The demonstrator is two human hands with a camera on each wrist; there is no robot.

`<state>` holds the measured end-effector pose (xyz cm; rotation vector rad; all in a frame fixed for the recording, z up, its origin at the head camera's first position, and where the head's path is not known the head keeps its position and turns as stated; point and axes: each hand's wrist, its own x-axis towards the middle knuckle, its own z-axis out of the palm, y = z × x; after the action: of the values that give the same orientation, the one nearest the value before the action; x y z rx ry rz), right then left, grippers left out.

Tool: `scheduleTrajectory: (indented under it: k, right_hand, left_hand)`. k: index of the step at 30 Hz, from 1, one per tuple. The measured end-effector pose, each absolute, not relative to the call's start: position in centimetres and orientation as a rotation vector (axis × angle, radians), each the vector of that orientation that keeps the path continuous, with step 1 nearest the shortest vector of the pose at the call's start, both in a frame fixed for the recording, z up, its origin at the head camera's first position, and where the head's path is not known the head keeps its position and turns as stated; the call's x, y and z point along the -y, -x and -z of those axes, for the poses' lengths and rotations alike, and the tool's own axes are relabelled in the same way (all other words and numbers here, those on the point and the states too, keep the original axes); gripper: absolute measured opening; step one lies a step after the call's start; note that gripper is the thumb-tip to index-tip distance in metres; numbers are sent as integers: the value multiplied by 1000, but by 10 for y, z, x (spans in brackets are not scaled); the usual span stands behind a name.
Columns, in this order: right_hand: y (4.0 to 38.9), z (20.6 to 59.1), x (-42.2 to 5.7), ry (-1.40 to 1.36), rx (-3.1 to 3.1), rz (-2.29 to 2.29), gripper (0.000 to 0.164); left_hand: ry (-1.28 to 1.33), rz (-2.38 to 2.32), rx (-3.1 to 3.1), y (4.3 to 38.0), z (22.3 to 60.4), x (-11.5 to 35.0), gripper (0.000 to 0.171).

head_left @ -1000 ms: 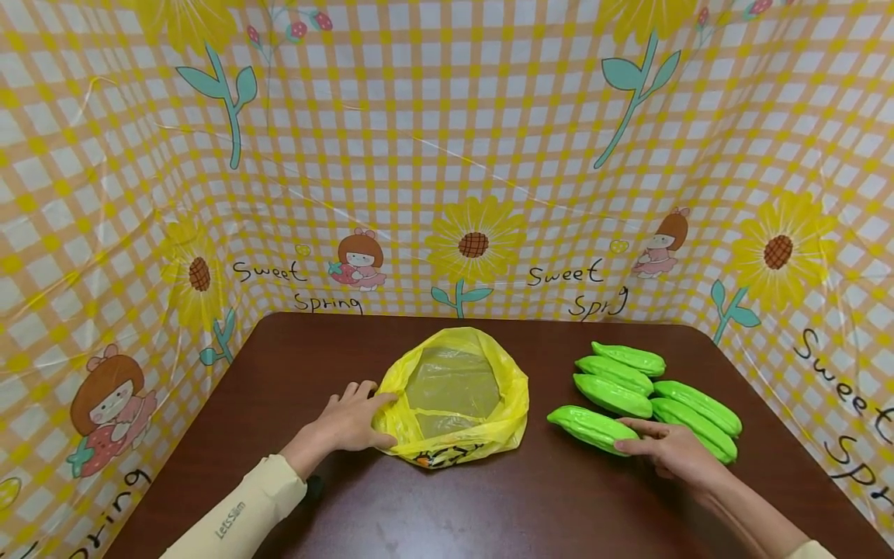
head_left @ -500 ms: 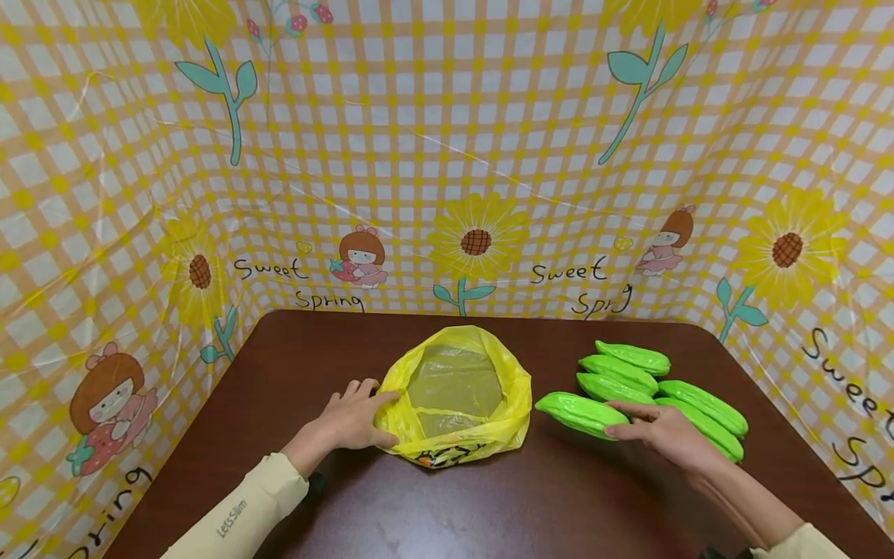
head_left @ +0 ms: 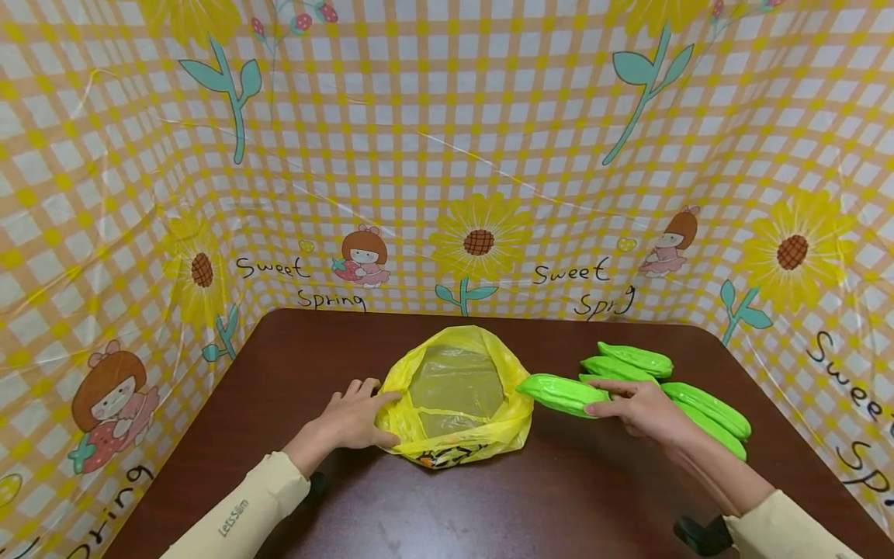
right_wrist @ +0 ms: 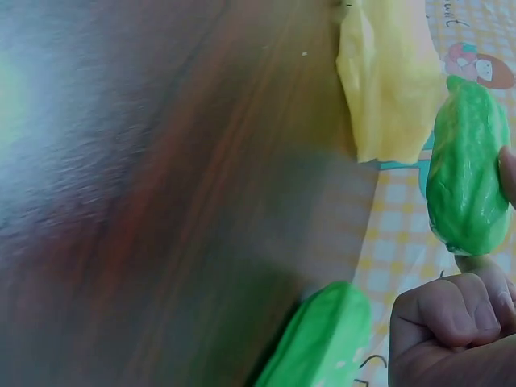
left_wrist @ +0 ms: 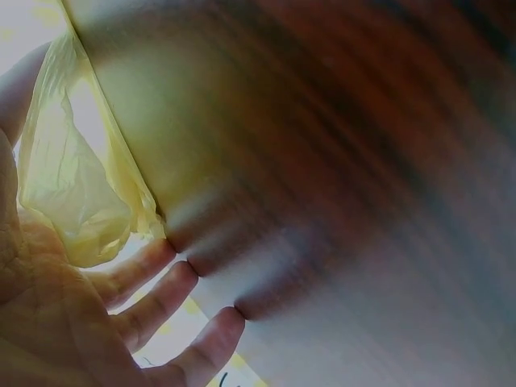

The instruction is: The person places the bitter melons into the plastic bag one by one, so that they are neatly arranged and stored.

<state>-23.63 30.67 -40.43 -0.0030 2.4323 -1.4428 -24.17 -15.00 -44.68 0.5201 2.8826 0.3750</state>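
My right hand (head_left: pixel 646 411) pinches the blunt end of a glossy, ridged green bitter melon (head_left: pixel 559 394). The melon's pointed tip overlaps the right rim of a yellow plastic bag (head_left: pixel 513 431) in the head view; I cannot tell whether they touch. The bag stands with its mouth spread wide. My left hand (head_left: pixel 352 419) rests at the bag's left side, thumb and index finger apart against its rim. In the left wrist view, several fingertips (left_wrist: pixel 222 322) touch the table beside the yellow plastic (left_wrist: pixel 76 193). The right wrist view shows the held melon (right_wrist: pixel 468 173) raised.
Several more green bitter melons (head_left: pixel 708 407) lie in two groups on the right of the dark brown table (head_left: pixel 314 349). A checked cloth (head_left: pixel 391 155) with flowers hangs round the back and sides. Black wrist devices (head_left: pixel 701 536) sit by the sleeves.
My right hand has lifted the bitter melon and carried it left, away from the others, to the bag's right rim. My left hand and the bag stay in place.
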Motion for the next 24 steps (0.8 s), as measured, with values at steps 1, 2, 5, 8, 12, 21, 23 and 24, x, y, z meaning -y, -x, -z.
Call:
scheduleTrajectory:
  k: [1, 2, 5, 8, 12, 21, 23, 24]
  right_hand:
    - [238, 403, -305, 12, -2431, 1447, 78]
    - [239, 402, -303, 18, -2429, 1450, 79]
    - [243, 399, -298, 31, -2428, 1459, 79]
    - [247, 396, -293, 59, -2435, 1455, 78]
    - [255, 391, -286, 77, -2453, 1417, 78]
    - [274, 382, -264, 96, -2454, 1387, 76]
    - [277, 381, -259, 115, -2456, 1389, 74]
    - [279, 380, -257, 113, -2452, 1398, 73]
  left_hand:
    - [-520, -372, -2882, 242, 447, 150, 75]
    - [-521, -373, -2882, 242, 448, 150, 75]
    - [-527, -365, -2886, 242, 448, 150, 75]
    - [-524, -361, -2889, 243, 449, 151, 75]
    - [-508, -374, -2885, 243, 449, 150, 75]
    - [-477, -426, -2866, 242, 450, 149, 75]
    - [-476, -435, -2861, 242, 451, 149, 76]
    - [-475, -438, -2858, 241, 450, 148, 76]
